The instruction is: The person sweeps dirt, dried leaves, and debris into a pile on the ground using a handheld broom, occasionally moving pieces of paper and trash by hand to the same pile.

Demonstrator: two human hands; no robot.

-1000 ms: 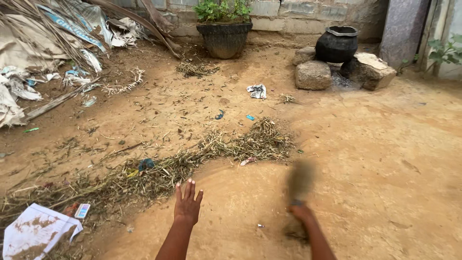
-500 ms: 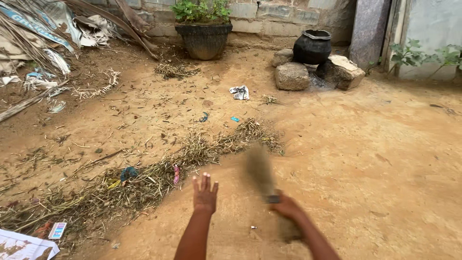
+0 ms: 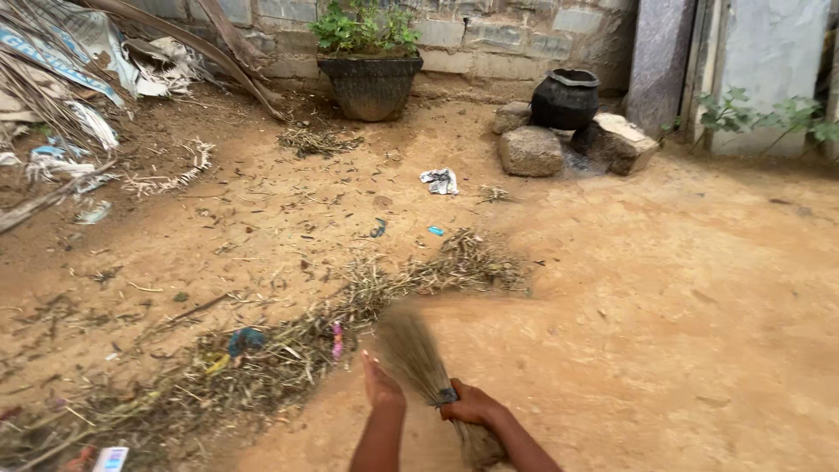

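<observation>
Head view, looking down: the right hand [image 3: 472,406] is clenched round the bound neck of a hand broom [image 3: 419,358], fingers wrapped tight where a dark band ties the bristles; the broom's long axis runs up and to the left away from the knuckles, its blurred fan of straw spreading toward the swept line of litter, its short butt end poking down past the wrist toward the bottom edge; the right forearm comes up from the lower edge, angled left. Just left of those bristles sits the left hand [image 3: 380,385], fingers straight and together, flat and empty, its edge right against the straw; whether it actually touches I cannot tell through the blur; its forearm rises almost vertically from below. Beyond the fingertips, a long ridge of dry stalks and scraps [image 3: 350,315] runs from lower left to upper right across the dirt ground [image 3: 664,288]; farther out lies a crumpled wrapper [image 3: 440,181]; well beyond stand a black pot [image 3: 566,98] propped on stones [image 3: 530,151] and a potted plant [image 3: 370,61] against the block wall [image 3: 489,31].
</observation>
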